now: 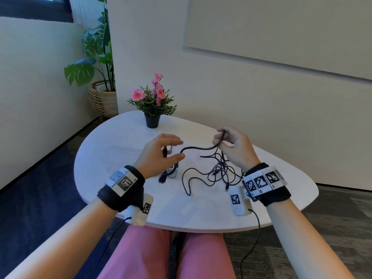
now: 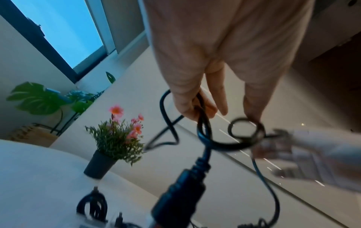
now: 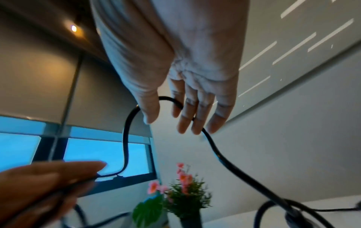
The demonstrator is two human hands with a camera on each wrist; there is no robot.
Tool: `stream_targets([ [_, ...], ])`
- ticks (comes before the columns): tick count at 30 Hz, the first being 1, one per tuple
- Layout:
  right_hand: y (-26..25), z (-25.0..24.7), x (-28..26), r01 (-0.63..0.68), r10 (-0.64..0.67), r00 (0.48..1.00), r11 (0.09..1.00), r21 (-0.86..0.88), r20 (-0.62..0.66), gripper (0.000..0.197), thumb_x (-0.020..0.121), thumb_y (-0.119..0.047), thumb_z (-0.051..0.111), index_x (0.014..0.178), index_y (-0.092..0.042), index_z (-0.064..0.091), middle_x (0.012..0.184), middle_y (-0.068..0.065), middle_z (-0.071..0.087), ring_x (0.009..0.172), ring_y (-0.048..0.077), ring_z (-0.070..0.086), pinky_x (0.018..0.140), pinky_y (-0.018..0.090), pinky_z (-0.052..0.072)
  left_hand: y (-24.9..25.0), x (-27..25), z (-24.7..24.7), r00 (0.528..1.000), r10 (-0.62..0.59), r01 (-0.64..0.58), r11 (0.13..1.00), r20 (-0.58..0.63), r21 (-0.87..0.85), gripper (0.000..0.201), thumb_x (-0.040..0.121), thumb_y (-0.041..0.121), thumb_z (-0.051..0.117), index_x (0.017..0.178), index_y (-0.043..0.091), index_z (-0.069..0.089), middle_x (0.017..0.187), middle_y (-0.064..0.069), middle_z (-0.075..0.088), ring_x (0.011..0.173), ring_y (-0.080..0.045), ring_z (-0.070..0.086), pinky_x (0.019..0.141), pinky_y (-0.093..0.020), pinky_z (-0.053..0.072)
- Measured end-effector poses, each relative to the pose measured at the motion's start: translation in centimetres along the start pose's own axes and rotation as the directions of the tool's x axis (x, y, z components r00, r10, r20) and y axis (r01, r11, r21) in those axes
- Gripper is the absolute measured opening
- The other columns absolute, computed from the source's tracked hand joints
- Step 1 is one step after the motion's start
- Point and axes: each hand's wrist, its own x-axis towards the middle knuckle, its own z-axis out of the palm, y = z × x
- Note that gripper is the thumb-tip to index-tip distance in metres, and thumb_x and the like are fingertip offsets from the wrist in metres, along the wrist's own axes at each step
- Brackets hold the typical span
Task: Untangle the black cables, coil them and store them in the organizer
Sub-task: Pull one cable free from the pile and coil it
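A thick black cable (image 1: 198,148) spans between my two hands above the white table (image 1: 120,158). My left hand (image 1: 177,150) pinches one part of it between thumb and fingers (image 2: 195,106); below that the cable forms a loop (image 2: 246,132), and its black plug (image 2: 181,192) hangs down. My right hand (image 1: 220,139) is raised to the right, and the cable (image 3: 126,138) bends over between its thumb and curled fingers (image 3: 187,117). A tangle of thinner black cables (image 1: 218,172) lies on the table under the right hand.
A potted pink flower (image 1: 152,109) stands at the table's far side, close to the wall. A black plug and a small coiled cable (image 1: 168,175) lie below my left hand. A large leafy plant in a wicker basket (image 1: 103,99) stands on the floor at the left.
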Motion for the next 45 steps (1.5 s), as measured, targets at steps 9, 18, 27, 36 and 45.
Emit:
stream_targets([
  [9,5.2,-3.7,0.2,-0.304,0.341,0.940,0.830,-0.468,-0.006,0.054,0.089,-0.028,0.063,0.139,-0.019,0.046,0.126,0.006,0.062,0.121,0.022,0.053,0.100,0.029,0.036,0.3,0.2,-2.1,0.963,-0.005,-0.061,0.970,-0.269,-0.235,0.034,0.086,-0.003,0.062,0.115,0.013,0.063,0.123,0.010,0.059,0.108,-0.003,0.061,0.094,-0.022,0.050],
  [18,-1.3,6.2,-3.5,0.205,0.039,0.879,0.868,-0.452,0.475,0.053,0.088,-0.053,0.053,0.129,-0.019,0.053,0.131,0.002,0.056,0.121,0.018,0.049,0.105,0.040,0.035,1.3,0.8,2.2,0.971,0.011,-0.093,0.938,-0.241,-0.333,0.042,0.083,-0.020,0.049,0.114,0.005,0.063,0.126,0.007,0.057,0.116,-0.006,0.057,0.095,-0.014,0.044],
  [27,0.0,4.9,-2.2,0.167,-0.144,0.981,0.969,-0.182,0.133,0.019,0.095,-0.012,0.052,0.092,-0.008,0.071,0.077,-0.002,0.061,0.076,0.018,0.057,0.074,0.029,0.044,0.4,-0.3,-0.5,0.928,-0.263,0.102,0.860,-0.263,-0.500,0.024,0.087,0.010,0.065,0.107,0.023,0.065,0.105,-0.004,0.066,0.079,-0.017,0.072,0.068,-0.031,0.059],
  [36,-1.1,4.4,-1.5,0.163,-0.119,0.939,0.980,-0.112,0.323,0.022,0.098,-0.016,0.046,0.084,-0.024,0.060,0.071,-0.010,0.053,0.078,0.015,0.051,0.078,0.033,0.041,0.2,0.0,2.4,0.934,-0.288,0.356,0.807,0.213,-0.471,0.042,0.100,0.039,0.037,0.108,0.010,0.066,0.107,-0.005,0.069,0.100,-0.014,0.062,0.087,-0.031,0.045],
  [45,-1.1,2.9,-0.8,-0.014,0.036,0.992,0.984,0.179,-0.119,0.028,0.101,-0.022,0.037,0.077,-0.022,0.051,0.067,-0.002,0.042,0.065,0.010,0.040,0.067,0.021,0.038,-1.7,-0.9,0.8,0.961,-0.089,0.071,0.994,0.262,0.080,0.033,0.101,0.015,0.037,0.075,0.017,0.058,0.079,0.005,0.060,0.071,-0.005,0.056,0.076,-0.021,0.044],
])
